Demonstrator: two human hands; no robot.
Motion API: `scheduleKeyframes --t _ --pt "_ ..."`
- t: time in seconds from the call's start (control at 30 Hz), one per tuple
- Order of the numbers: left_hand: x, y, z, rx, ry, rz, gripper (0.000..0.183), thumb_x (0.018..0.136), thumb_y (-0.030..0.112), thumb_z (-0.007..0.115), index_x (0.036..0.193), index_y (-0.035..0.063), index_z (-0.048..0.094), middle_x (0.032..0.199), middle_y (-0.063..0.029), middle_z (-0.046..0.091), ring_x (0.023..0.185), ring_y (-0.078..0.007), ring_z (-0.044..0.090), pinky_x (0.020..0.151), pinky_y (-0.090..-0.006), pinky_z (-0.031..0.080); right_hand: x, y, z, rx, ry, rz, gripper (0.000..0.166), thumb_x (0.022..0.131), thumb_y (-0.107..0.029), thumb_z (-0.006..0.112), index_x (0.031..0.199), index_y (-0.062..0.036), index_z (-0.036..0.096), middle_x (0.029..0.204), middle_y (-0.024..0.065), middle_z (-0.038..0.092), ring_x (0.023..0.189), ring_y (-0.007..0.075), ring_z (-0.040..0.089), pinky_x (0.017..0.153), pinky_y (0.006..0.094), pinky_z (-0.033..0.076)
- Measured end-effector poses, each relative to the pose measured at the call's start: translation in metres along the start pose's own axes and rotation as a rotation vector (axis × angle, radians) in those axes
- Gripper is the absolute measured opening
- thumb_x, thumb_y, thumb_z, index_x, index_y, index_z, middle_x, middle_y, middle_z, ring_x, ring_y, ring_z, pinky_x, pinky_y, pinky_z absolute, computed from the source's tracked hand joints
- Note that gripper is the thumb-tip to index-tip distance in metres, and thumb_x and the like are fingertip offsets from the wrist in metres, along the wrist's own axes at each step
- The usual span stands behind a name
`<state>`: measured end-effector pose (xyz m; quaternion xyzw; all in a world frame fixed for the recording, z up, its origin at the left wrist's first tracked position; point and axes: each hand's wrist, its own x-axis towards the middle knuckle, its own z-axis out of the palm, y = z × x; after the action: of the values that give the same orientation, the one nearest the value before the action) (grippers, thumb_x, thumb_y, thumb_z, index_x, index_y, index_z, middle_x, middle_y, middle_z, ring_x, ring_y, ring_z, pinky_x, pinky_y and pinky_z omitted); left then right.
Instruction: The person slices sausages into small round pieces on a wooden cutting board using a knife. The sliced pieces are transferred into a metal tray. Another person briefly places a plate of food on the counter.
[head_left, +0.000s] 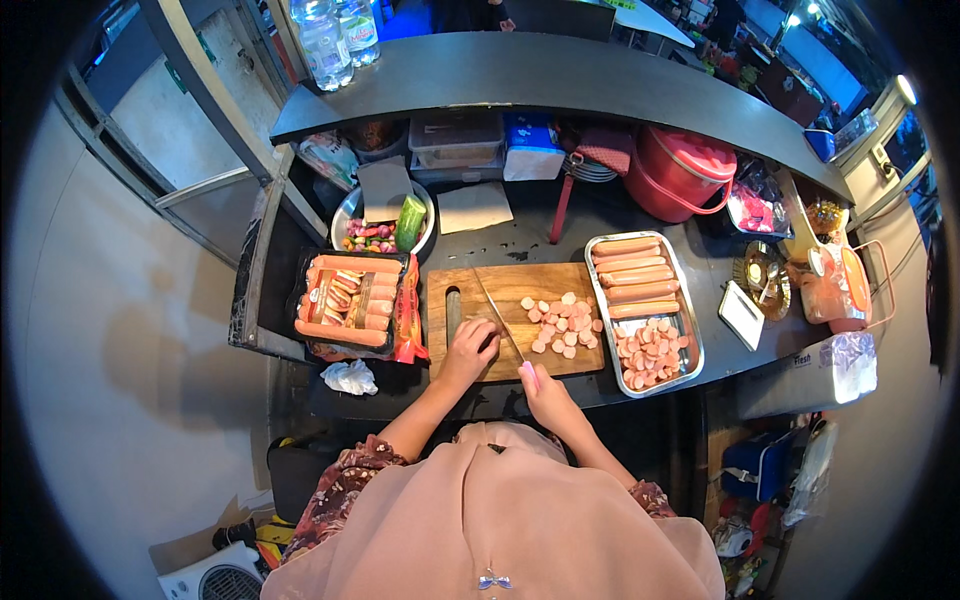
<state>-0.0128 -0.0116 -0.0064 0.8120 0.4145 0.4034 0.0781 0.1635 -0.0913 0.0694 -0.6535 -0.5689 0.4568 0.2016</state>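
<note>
My right hand (549, 394) grips the pink handle of a kitchen knife (502, 319), whose blade slants up and left over a wooden cutting board (495, 281). My left hand (472, 349) rests on the board left of the blade, fingers bent; whatever is under them is hidden. Sliced sausage rounds (568, 322) lie scattered on the board's right half. To the right, a metal tray (697, 352) holds several whole sausages (636, 276) at its far end and a heap of sausage slices (651, 352) nearer me. Packed sausages (356, 262) sit left of the board.
Behind the packs, a metal bowl (429, 244) holds a cucumber (409, 223), shallots and chillies. A crumpled tissue (350, 377) lies at the front left. Farther back are a red lidded bucket (675, 176), plastic containers (456, 142) and a raised shelf (525, 71) bearing water bottles. A notepad (742, 315) lies right.
</note>
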Motion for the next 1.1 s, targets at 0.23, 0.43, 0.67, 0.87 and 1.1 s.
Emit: scheduleKeyframes --t 0.23,0.43,0.67,0.87,1.1 --pt "0.002 0.002 -0.001 0.051 0.021 0.056 0.015 0.076 0.003 0.07 0.088 0.0001 0.062 0.097 -0.0093 0.06 0.095 -0.0277 0.059 0.081 -0.039 0.049 -0.007 0.004 -0.003 -0.036 -0.021 0.017 0.042 0.102 -0.038 0.041 0.106 0.0025 0.052 0.096 0.0349 0.061 0.1 0.0519 0.054 0.079 0.0541 0.046" --pt "0.0 0.0 0.001 0.02 0.003 0.027 0.018 0.079 0.006 0.068 0.095 0.0011 0.061 0.098 -0.0102 0.062 0.094 -0.0286 0.059 0.083 -0.0369 0.048 -0.003 0.003 0.0 -0.024 -0.01 0.006 0.044 0.102 -0.039 0.04 0.108 0.0028 0.052 0.098 0.035 0.061 0.101 0.0514 0.054 0.081 0.0529 0.046" --pt "0.001 0.004 0.0 -0.065 0.029 -0.089 0.02 0.078 0.005 0.069 0.096 0.002 0.061 0.1 -0.0104 0.063 0.095 -0.0283 0.06 0.084 -0.0362 0.048 -0.01 0.004 -0.006 -0.045 -0.051 0.068 0.043 0.102 -0.038 0.04 0.108 0.0027 0.053 0.099 0.0346 0.061 0.101 0.0513 0.054 0.081 0.0517 0.047" --pt "0.004 0.006 -0.001 -0.064 0.008 -0.076 0.02 0.077 0.004 0.069 0.096 0.0019 0.061 0.097 -0.01 0.063 0.094 -0.0281 0.06 0.083 -0.0365 0.048 -0.006 0.005 -0.005 -0.021 -0.047 0.034 0.043 0.102 -0.038 0.04 0.107 0.0028 0.052 0.099 0.0348 0.06 0.102 0.0516 0.053 0.082 0.0519 0.046" --pt "0.003 0.009 -0.003 -0.069 0.017 -0.085 0.019 0.078 0.004 0.068 0.095 0.0018 0.061 0.097 -0.0107 0.063 0.093 -0.029 0.06 0.082 -0.0373 0.049 0.0 0.007 0.001 -0.024 -0.033 0.019 0.043 0.102 -0.038 0.039 0.107 0.003 0.051 0.099 0.035 0.06 0.102 0.0518 0.053 0.082 0.0523 0.046"
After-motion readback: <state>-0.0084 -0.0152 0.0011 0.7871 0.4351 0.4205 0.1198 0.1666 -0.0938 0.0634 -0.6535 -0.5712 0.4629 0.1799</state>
